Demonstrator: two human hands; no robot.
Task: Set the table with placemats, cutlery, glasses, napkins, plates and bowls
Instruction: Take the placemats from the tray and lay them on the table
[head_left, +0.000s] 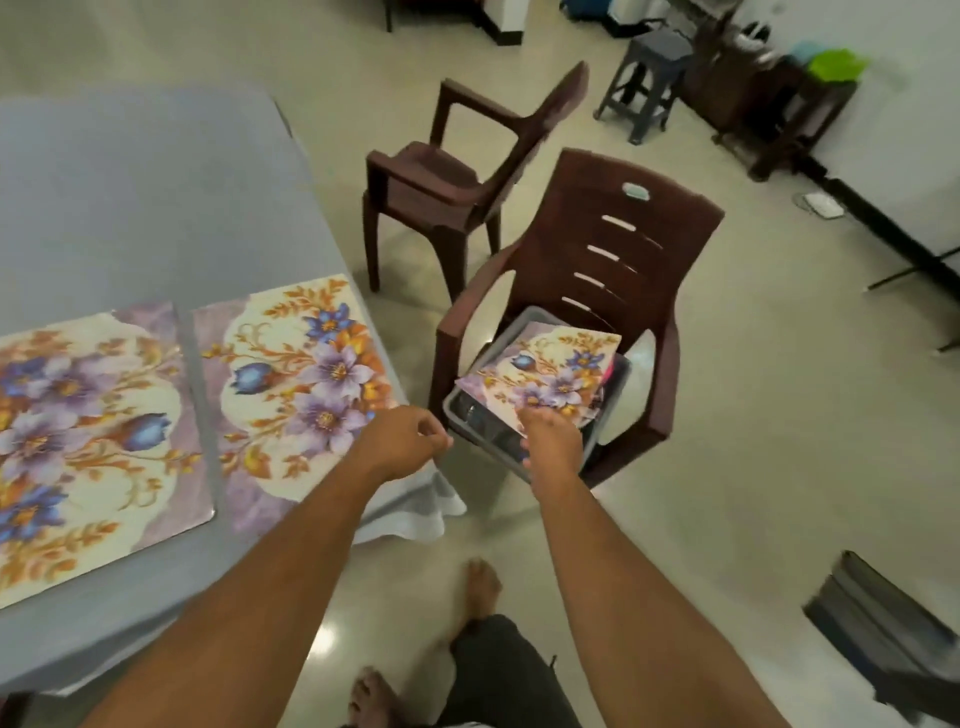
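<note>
head view: two floral placemats (98, 436) lying flat side by side on grey table (130, 208), near edge, one per seat. third placemat (545, 374) resting tilted on top of grey bin (467, 415) on brown chair (597, 291), beside table corner for short reach. right hand (551, 441) on near edge of third placemat, fingers hidden beneath; probably pinching it to lift, grasp cannot be confirmed. left hand (405, 441) above table corner, fingers loosely curled, holding nothing, free to receive far edge. bin contents dark, not identifiable. second chair (441, 182) standing apart.
</note>
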